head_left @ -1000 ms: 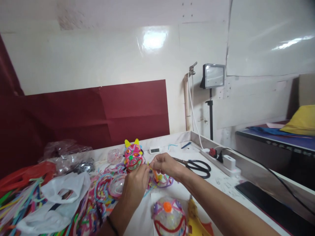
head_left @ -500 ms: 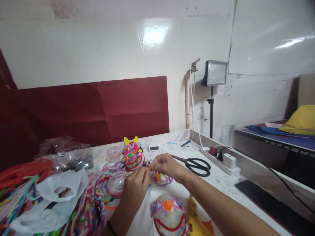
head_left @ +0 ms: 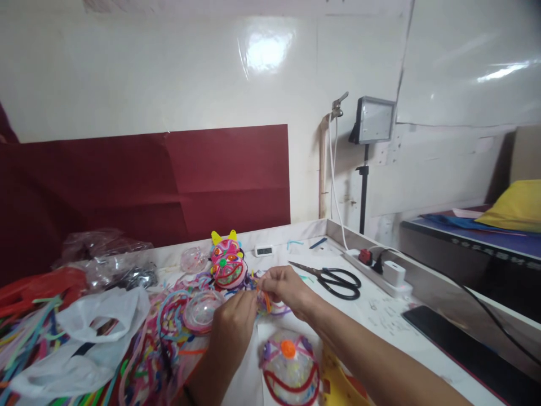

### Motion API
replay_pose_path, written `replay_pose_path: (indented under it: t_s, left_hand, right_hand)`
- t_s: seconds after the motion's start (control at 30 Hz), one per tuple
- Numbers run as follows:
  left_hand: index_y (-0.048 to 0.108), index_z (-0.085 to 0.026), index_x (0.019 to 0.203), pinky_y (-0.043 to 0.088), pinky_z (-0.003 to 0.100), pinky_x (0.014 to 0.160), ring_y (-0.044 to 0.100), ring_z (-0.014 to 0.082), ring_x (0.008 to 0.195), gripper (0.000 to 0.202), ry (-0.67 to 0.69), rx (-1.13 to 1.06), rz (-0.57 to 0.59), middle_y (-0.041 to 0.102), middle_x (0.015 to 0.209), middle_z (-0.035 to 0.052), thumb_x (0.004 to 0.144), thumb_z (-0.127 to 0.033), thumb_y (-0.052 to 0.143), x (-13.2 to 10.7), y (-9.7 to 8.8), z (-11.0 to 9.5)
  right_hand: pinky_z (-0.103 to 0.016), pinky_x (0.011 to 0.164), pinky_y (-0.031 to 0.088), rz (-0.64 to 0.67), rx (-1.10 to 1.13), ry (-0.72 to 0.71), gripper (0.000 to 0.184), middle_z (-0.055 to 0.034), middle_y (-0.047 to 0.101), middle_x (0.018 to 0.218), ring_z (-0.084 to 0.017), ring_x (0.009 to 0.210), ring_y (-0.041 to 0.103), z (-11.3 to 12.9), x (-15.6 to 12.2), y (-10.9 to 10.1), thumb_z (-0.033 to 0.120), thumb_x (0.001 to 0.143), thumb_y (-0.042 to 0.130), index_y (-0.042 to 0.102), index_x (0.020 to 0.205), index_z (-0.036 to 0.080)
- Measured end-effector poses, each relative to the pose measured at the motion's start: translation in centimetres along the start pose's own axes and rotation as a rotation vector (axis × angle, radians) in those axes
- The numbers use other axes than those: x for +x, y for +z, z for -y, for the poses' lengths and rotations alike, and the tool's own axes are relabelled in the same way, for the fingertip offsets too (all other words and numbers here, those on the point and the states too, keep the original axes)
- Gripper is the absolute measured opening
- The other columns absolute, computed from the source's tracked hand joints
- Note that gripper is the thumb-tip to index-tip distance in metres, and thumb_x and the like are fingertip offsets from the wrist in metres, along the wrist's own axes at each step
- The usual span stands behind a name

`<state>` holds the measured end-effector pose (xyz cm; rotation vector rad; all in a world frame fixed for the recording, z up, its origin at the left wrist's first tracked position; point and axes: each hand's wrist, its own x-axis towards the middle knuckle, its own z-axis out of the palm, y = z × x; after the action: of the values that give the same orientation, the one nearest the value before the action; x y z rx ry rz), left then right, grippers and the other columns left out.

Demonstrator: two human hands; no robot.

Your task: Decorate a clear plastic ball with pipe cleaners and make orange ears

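Note:
My left hand (head_left: 235, 322) and my right hand (head_left: 286, 288) meet over the table, fingertips pinched close together. An orange pipe cleaner (head_left: 266, 301) shows at the right fingertips; its end toward the left fingers is mostly hidden. Just below lies a clear plastic mask (head_left: 291, 372) with an orange nose and a red pipe-cleaner mouth. Behind the hands stands a finished-looking pink lion-like mask (head_left: 228, 262) with yellow ears. To the left, a clear round plastic shell (head_left: 203, 311) rests on a heap of coloured pipe cleaners (head_left: 147, 349).
Black-handled scissors (head_left: 338, 282) lie right of my hands. A small white digital display (head_left: 264, 250) is at the back. Along the right edge are a power strip (head_left: 380, 273) and a dark phone (head_left: 456, 344). A white plastic bag (head_left: 97, 321) covers pipe cleaners at left.
Both hands stay pinched together in nearly the same place, with slightly more of the orange pipe cleaner showing. The camera view has shifted a little.

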<state>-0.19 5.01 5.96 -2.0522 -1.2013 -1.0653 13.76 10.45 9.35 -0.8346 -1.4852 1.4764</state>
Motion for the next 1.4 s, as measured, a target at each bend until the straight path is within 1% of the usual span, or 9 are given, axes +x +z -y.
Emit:
replay_pose_path:
  t_s: [0.1, 0.23, 0.37, 0.5, 0.7, 0.93, 1.1, 1.23, 1.4]
  left_hand:
    - [0.06, -0.018, 0.081, 0.052, 0.024, 0.058, 0.066, 0.0159, 0.061, 0.024, 0.013, -0.001, -0.002, 0.068, 0.066, 0.0037, 0.09, -0.012, 0.039, -0.1, 0.0, -0.1]
    - [0.061, -0.018, 0.081, 0.05, 0.024, 0.055, 0.067, 0.0156, 0.058, 0.02, -0.056, -0.027, -0.03, 0.069, 0.065, 0.0023, 0.089, -0.014, 0.043, -0.2, 0.1, 0.2]
    - [0.062, -0.016, 0.083, 0.051, 0.025, 0.058, 0.069, 0.0168, 0.061, 0.018, -0.077, -0.025, -0.06, 0.072, 0.069, 0.0045, 0.088, -0.015, 0.044, -0.2, 0.3, 0.6]
    - [0.062, -0.017, 0.082, 0.051, 0.024, 0.056, 0.068, 0.0159, 0.059, 0.017, -0.089, -0.033, -0.058, 0.072, 0.068, 0.0033, 0.087, -0.016, 0.045, -0.1, 0.3, 0.6]
    - [0.061, -0.018, 0.082, 0.052, 0.024, 0.058, 0.069, 0.0165, 0.061, 0.017, -0.104, -0.018, -0.027, 0.072, 0.069, 0.0041, 0.087, -0.017, 0.045, -0.4, 0.4, 1.2]
    - [0.059, -0.019, 0.081, 0.05, 0.023, 0.054, 0.068, 0.0155, 0.056, 0.018, -0.118, 0.006, 0.005, 0.07, 0.064, 0.0022, 0.088, -0.014, 0.043, -0.7, 0.7, 2.0]
    - [0.06, -0.018, 0.081, 0.051, 0.024, 0.056, 0.069, 0.0164, 0.059, 0.022, -0.098, 0.002, 0.022, 0.072, 0.067, 0.0038, 0.089, -0.015, 0.04, -0.4, 0.6, 2.4]
    - [0.061, -0.017, 0.082, 0.051, 0.025, 0.056, 0.07, 0.0171, 0.061, 0.022, -0.077, -0.001, 0.048, 0.072, 0.069, 0.0037, 0.089, -0.015, 0.04, -0.2, 0.4, 2.7]
    - [0.061, -0.018, 0.082, 0.051, 0.025, 0.054, 0.069, 0.0169, 0.059, 0.02, -0.091, 0.002, 0.044, 0.072, 0.067, 0.0035, 0.088, -0.016, 0.042, -0.4, 0.4, 3.1]
  right_hand:
    - [-0.02, 0.04, 0.026, 0.011, 0.008, 0.002, 0.017, 0.0054, 0.05, 0.039, -0.006, 0.036, 0.038, -0.3, -0.1, 0.0, 0.029, 0.059, 0.062, 0.055, 0.051, 0.016]
    - [-0.02, 0.041, 0.028, 0.069, 0.007, 0.032, 0.025, 0.0033, 0.055, 0.045, -0.006, 0.039, 0.041, -0.7, -0.5, -0.6, 0.037, 0.061, 0.067, 0.059, 0.056, 0.014]
    - [-0.02, 0.042, 0.027, 0.105, -0.003, 0.071, 0.026, 0.0029, 0.057, 0.048, -0.007, 0.042, 0.043, -0.8, -1.1, -1.1, 0.037, 0.057, 0.073, 0.062, 0.06, 0.013]
    - [-0.02, 0.042, 0.026, 0.116, 0.005, 0.085, 0.029, 0.0009, 0.06, 0.053, -0.007, 0.045, 0.045, -0.8, -1.4, -1.2, 0.038, 0.055, 0.076, 0.062, 0.059, 0.013]
    - [-0.02, 0.041, 0.027, 0.101, 0.037, 0.098, 0.03, 0.0014, 0.06, 0.05, -0.006, 0.042, 0.045, -1.1, -1.0, -0.9, 0.039, 0.054, 0.076, 0.061, 0.058, 0.013]
    - [-0.02, 0.041, 0.029, 0.116, 0.045, 0.115, 0.029, 0.0009, 0.062, 0.05, -0.007, 0.042, 0.048, -1.6, -0.3, -0.3, 0.038, 0.051, 0.076, 0.061, 0.059, 0.014]
    - [-0.019, 0.038, 0.024, 0.103, 0.032, 0.085, 0.03, 0.0052, 0.054, 0.041, -0.005, 0.036, 0.04, -1.3, 0.6, 0.0, 0.043, 0.058, 0.071, 0.06, 0.058, 0.015]
    - [-0.019, 0.037, 0.023, 0.077, 0.044, 0.081, 0.028, 0.0067, 0.05, 0.037, -0.005, 0.033, 0.038, -1.5, 1.6, 0.4, 0.039, 0.056, 0.073, 0.058, 0.055, 0.015]
    - [-0.019, 0.037, 0.025, 0.051, 0.111, 0.094, 0.026, 0.0056, 0.051, 0.035, -0.006, 0.032, 0.04, -2.2, 2.2, 0.9, 0.035, 0.055, 0.073, 0.058, 0.052, 0.015]
